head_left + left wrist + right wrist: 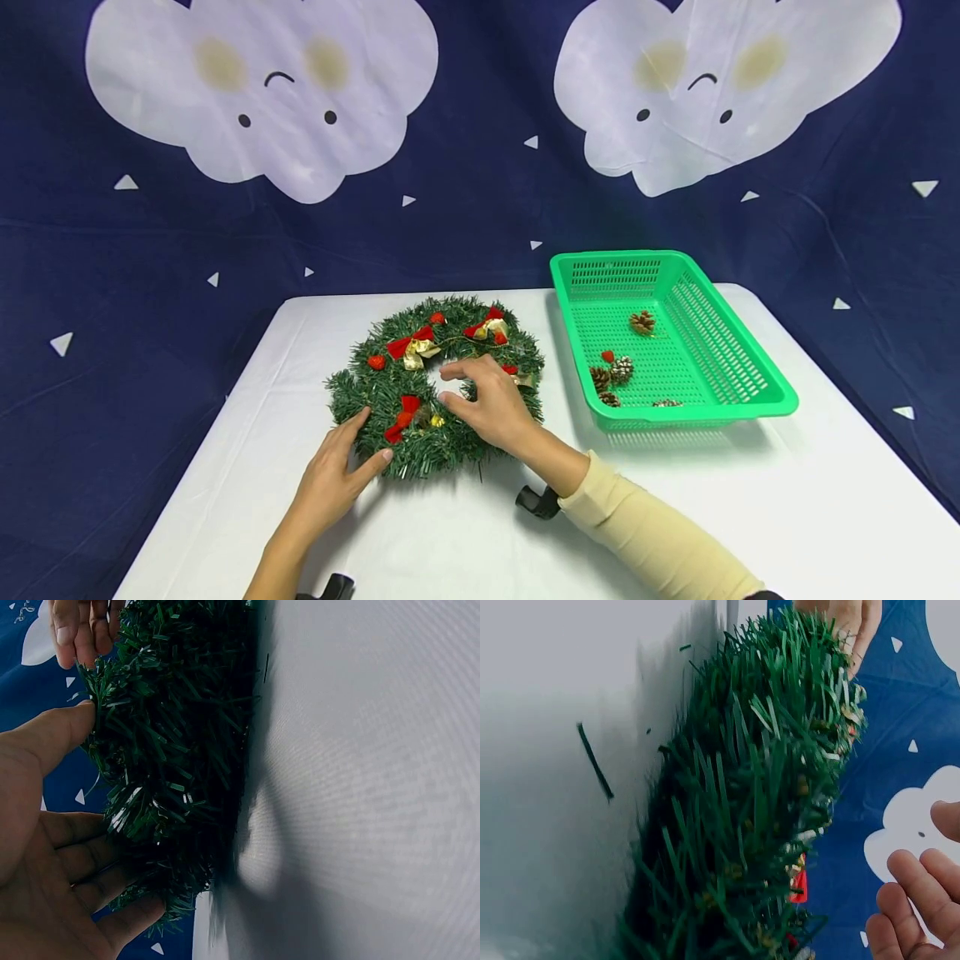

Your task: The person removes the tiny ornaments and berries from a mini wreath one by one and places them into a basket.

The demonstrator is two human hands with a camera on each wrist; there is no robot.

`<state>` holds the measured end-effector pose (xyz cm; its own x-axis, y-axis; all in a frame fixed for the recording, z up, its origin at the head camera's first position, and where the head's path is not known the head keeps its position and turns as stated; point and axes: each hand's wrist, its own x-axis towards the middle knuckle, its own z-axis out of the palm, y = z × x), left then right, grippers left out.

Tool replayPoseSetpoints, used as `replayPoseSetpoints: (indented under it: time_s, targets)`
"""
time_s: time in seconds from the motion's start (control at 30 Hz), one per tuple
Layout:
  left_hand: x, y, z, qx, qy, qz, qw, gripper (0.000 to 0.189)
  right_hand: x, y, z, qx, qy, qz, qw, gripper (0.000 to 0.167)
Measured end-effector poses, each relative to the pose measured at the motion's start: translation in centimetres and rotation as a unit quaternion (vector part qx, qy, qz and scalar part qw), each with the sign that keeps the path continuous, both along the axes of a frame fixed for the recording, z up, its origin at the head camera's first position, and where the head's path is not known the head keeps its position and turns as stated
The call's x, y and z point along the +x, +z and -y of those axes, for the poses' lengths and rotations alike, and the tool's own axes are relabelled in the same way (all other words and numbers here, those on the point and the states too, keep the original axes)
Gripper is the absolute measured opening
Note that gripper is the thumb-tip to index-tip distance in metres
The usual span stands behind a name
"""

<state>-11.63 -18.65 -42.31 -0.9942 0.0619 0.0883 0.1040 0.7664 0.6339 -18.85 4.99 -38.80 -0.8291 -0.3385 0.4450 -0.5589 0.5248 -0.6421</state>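
A green artificial wreath (442,452) lies on the white table, trimmed with red bows (408,406), gold ribbon (418,350) and small red berries (377,362). My left hand (327,479) rests at its front left edge, thumb and fingers spread apart against the needles. In the left wrist view this hand (45,855) has its fingertips partly sunk in the greenery. Over the wreath's centre hole is my right hand (491,404), its thumb and bent forefinger apart with nothing between them. The right wrist view shows that hand (919,900) beside the decorated face, clear of the needles.
A green plastic basket (720,333) stands at the right of the table. Inside it are several pine cones (642,323) and a red berry (607,356). A loose green needle (594,761) lies on the tabletop. Behind hangs a dark blue cloth (480,208) with clouds.
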Motion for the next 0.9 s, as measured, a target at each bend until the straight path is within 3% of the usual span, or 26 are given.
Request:
replayPoseSetpoints:
  time_s: [0.63,0.9]
  targets:
    - [0.0,0.1,0.0,0.001,0.003,0.013,0.9999,0.078,0.4,-0.7,2.5,0.029,0.039,0.021,0.9986,0.035]
    - [0.0,0.2,0.0,0.000,-0.001,0.012,0.9999,0.079,0.6,-1.1,3.6,0.063,0.047,-0.002,0.9969,0.034]
